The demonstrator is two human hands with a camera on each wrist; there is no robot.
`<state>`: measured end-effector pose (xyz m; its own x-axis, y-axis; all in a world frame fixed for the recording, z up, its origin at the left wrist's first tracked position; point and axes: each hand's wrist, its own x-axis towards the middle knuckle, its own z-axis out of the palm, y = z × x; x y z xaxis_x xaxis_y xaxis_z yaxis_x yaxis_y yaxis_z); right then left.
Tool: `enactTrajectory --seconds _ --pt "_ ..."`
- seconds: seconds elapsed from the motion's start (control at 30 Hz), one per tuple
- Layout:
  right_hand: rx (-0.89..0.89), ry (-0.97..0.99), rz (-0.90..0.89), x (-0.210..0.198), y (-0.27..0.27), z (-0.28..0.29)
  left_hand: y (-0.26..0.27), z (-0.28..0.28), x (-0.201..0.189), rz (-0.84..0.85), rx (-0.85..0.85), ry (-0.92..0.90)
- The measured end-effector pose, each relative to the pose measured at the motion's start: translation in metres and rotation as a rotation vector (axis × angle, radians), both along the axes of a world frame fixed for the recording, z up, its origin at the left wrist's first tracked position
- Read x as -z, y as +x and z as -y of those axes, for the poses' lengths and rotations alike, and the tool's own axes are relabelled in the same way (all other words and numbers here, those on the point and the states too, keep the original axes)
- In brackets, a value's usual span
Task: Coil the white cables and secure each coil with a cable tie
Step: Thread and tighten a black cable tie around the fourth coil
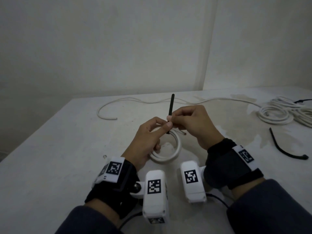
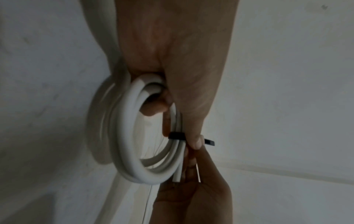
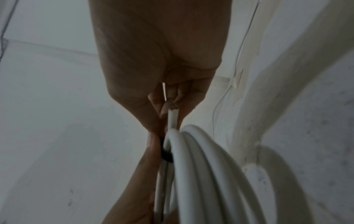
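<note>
White cable coil (image 1: 166, 150): a small ring of several turns, held up between both hands over the counter (image 1: 50, 149), its lower arc close to the surface; whether it touches cannot be told.
Left hand (image 1: 148, 141): fingers curled through and round the near side of the coil; in the left wrist view the thumb (image 2: 197, 141) presses against the black band where it crosses the turns.
Right hand (image 1: 194, 122): fingers bunched in a narrow pinch just above the coil, closed on the cable tie right beside the left thumb.
Cable tie (image 1: 170, 108): black, looped round one side of the coil, its free tail sticking up and away past the fingertips.
Cut end of the coil (image 3: 173, 116): a short white stub with bare conductor tips, poking out beside the tie toward the right palm.
Loose white cable (image 1: 108, 114): lies uncoiled across the far part of the counter, one cut end curving back toward the left.
Heap of coiled cable (image 1: 283, 112): at the far right of the counter, well apart from the hands.
Spare cable tie (image 1: 285, 149): black, bent, lying flat on the counter to the right of the right wrist.
Wrists: each carries a black strap and a white camera block with square printed markers.
</note>
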<state>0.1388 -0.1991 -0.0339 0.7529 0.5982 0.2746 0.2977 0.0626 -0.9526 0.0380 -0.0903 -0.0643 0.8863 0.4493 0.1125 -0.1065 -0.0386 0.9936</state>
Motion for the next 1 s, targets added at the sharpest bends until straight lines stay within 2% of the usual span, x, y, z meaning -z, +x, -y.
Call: enactTrajectory --seconds 0.2,0.43,0.63,0.83,0.93,1.0 --pt "0.105 0.055 -0.091 0.004 0.001 -0.003 0.003 0.000 -0.001 0.012 0.031 -0.070" --pt "0.055 0.067 -0.168 0.002 0.002 -0.002 0.003 -0.002 0.003 0.016 -0.062 -0.104" --pt "-0.038 -0.068 -0.198 0.001 -0.005 0.004 0.000 -0.001 0.001 0.025 -0.136 -0.157" --pt "-0.229 -0.259 -0.237 -0.012 -0.007 0.036 0.002 0.007 -0.004 0.049 -0.194 -0.266" --pt "-0.122 -0.273 -0.193 -0.013 0.005 0.049 0.018 0.026 -0.005 0.030 -0.181 -0.253" --pt "-0.016 -0.266 -0.163 -0.015 0.018 0.061 0.037 0.042 -0.009 0.026 -0.187 -0.170"
